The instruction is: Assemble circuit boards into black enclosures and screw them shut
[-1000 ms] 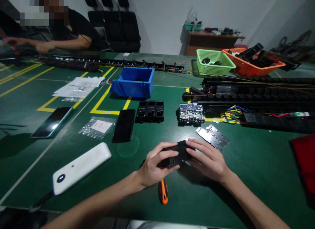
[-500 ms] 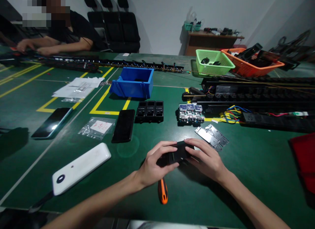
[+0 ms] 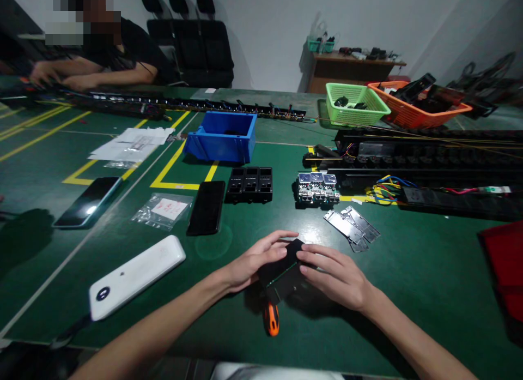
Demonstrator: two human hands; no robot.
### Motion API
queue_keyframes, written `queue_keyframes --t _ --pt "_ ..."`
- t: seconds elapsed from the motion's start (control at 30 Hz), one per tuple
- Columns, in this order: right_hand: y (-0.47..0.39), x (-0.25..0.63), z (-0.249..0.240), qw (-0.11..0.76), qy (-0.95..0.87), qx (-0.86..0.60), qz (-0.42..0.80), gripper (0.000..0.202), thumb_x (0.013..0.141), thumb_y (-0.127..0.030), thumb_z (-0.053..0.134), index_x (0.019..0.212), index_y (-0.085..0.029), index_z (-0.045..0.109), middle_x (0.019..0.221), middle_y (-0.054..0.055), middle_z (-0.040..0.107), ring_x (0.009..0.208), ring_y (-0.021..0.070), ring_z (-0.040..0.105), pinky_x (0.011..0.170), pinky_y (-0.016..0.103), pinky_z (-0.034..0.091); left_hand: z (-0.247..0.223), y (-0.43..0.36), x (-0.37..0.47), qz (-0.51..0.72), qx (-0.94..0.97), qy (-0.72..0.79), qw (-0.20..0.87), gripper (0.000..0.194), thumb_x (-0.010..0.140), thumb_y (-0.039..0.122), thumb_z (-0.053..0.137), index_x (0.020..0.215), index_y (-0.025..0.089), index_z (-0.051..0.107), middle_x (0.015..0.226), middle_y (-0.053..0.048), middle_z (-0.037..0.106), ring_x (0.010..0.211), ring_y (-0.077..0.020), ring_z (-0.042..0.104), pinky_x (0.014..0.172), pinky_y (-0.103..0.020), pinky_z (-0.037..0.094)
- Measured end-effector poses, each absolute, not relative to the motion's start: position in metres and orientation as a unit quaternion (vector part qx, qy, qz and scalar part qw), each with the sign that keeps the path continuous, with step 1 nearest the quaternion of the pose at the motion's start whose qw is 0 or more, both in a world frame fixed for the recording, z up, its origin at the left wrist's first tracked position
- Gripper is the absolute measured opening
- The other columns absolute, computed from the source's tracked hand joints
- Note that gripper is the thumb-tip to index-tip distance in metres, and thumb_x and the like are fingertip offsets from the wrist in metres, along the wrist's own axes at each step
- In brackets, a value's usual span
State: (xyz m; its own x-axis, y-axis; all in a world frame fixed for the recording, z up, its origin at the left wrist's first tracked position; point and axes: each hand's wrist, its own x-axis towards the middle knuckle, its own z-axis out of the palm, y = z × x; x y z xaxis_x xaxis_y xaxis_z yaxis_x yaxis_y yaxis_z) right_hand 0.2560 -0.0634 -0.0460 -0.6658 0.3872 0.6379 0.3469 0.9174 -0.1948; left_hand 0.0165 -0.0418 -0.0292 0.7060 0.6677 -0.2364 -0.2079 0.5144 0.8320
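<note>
Between my two hands is a black plastic casing (image 3: 281, 276) with a thin green edge showing along it, tilted above the green table. My left hand (image 3: 249, 264) grips its left side, thumb on top. The fingers of my right hand (image 3: 337, 273) press on its upper right side. Just below the casing, an orange and black screwdriver handle (image 3: 272, 319) lies on the table. Beyond my hands are a black three-part housing (image 3: 249, 185), a circuit board with three displays (image 3: 317, 188) and some thin flat plates (image 3: 353, 227).
Left of my hands lie a black phone (image 3: 206, 208), a plastic bag (image 3: 161, 210), a white device (image 3: 137, 277) and another phone (image 3: 87, 203). Farther back stand a blue bin (image 3: 223, 137), a green basket (image 3: 357, 104) and an orange basket (image 3: 408, 104). A person works at the far left.
The casing has turned and tilted, so more of its flat face and green edge shows. My left hand has shifted slightly left, and my right fingers have moved lower on the casing.
</note>
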Motion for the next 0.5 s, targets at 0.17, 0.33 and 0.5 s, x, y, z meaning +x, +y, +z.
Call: queue_keyframes --t 0.17,0.33,0.5 --pt "-0.063 0.246 -0.045 0.357 -0.911 -0.204 0.038 0.030 0.085 -0.009 0.065 0.115 -0.013 0.065 0.120 0.014 0.069 0.125 0.0244 0.056 0.095 0.041 0.057 -0.027 -0.047 0.016 0.246 0.461 0.269 0.809 0.063 0.078 0.032 0.072 0.136 0.027 0.045 0.137 -0.006 0.050 0.125 -0.0234 0.049 0.097 -0.031 0.045" --pt "-0.063 0.242 -0.045 0.348 -0.904 -0.243 0.039 0.035 0.084 -0.007 0.064 0.119 -0.015 0.062 0.131 0.016 0.062 0.134 0.0276 0.047 0.099 0.046 0.054 -0.032 -0.050 0.020 0.296 0.482 0.272 0.778 0.057 0.083 0.031 0.067 0.134 0.028 0.042 0.134 -0.005 0.049 0.124 -0.0217 0.047 0.098 -0.030 0.042" --pt "-0.064 0.239 -0.047 0.321 -0.899 -0.298 0.032 0.047 0.085 -0.004 0.057 0.129 -0.022 0.056 0.147 0.016 0.045 0.140 0.0302 0.036 0.102 0.052 0.049 -0.038 -0.048 0.020 0.359 0.533 0.313 0.699 0.048 0.084 0.032 0.065 0.127 0.026 0.044 0.121 -0.004 0.052 0.108 -0.0195 0.053 0.092 -0.030 0.045"
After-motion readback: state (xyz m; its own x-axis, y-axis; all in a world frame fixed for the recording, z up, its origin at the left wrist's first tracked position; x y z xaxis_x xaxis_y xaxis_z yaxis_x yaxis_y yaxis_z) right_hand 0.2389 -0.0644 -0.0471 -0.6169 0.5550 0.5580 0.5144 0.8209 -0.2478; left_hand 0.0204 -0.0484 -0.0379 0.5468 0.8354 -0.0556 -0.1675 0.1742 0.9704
